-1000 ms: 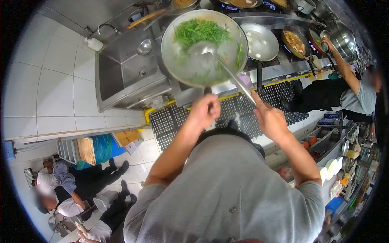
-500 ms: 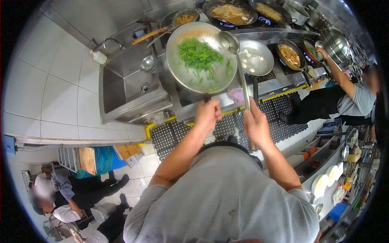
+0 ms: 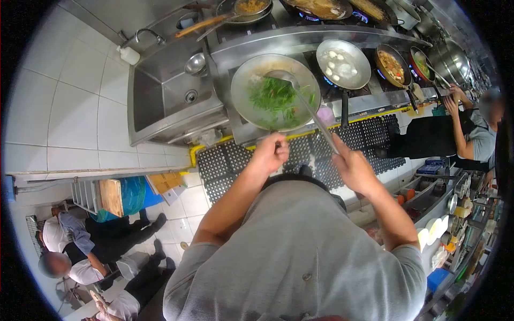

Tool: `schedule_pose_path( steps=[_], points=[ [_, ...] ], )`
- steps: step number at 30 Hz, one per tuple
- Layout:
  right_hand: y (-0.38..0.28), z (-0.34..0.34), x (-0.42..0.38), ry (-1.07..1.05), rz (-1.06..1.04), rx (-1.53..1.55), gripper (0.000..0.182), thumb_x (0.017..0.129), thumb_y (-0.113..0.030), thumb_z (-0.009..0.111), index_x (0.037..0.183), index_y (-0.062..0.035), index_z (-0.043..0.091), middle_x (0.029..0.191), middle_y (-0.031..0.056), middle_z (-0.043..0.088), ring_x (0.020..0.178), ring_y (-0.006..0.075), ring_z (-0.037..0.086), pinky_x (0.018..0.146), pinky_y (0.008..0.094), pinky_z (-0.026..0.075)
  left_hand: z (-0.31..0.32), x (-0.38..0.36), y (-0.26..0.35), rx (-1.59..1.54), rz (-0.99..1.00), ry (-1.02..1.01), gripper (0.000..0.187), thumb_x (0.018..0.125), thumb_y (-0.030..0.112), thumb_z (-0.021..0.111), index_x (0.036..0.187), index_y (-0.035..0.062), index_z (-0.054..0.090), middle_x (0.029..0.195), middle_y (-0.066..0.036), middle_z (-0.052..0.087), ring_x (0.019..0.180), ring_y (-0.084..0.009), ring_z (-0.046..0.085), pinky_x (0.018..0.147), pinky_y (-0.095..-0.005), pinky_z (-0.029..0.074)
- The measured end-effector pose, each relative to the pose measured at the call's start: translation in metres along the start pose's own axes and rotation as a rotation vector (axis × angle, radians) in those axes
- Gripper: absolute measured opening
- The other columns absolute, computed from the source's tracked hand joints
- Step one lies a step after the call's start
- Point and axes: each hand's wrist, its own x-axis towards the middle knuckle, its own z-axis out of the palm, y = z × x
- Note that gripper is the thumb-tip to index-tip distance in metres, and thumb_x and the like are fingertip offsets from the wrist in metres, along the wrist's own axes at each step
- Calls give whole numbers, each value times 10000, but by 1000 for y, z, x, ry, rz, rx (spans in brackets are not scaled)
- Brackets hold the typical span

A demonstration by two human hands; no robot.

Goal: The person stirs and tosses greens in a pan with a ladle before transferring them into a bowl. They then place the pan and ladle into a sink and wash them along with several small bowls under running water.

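My left hand [image 3: 270, 154] is closed around the handle of a wide silver wok [image 3: 242, 90], the handle itself mostly hidden by the fingers. Chopped green leafy vegetables [image 3: 273, 99] lie heaped in the wok's middle. My right hand [image 3: 354, 170] grips the lower part of a long metal ladle [image 3: 317, 119]. The ladle's bowl rests on or just over the back of the greens. To the right of the wok, a frying pan [image 3: 344, 64] holds white pieces in pale liquid over a lit burner.
Left of the stove is a steel sink [image 3: 160, 101] with a small metal bowl [image 3: 196, 63]. Further right are a pan of diced food [image 3: 391, 65] and a red-rimmed pan [image 3: 420, 63], near a co-worker [image 3: 460, 125]. A pink cloth [image 3: 325, 114] lies at the stove edge.
The wok has come down from its raised tilt onto the stove. The ladle's bowl has moved left from the wok's right rim onto the greens. The co-worker's arms have drawn back.
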Motion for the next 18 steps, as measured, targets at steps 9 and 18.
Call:
schedule_pose_path(
  steps=[9,18],
  points=[
    [21,-20,-15,53,-214,-295,616,991,-121,636,1571,-36,447,899,255,718,787,450,701,737,552,555,58,-33,30,118,123,-108,211,934,114,637,765,94,512,690,-5,480,538,-97,406,453,-247,299],
    [6,-30,-42,68,-160,130,572,1014,-78,619,1558,16,466,858,226,701,675,301,689,691,412,553,18,-38,-4,55,65,-127,221,934,155,643,767,83,517,689,-16,492,546,-104,403,470,-258,305]
  ],
)
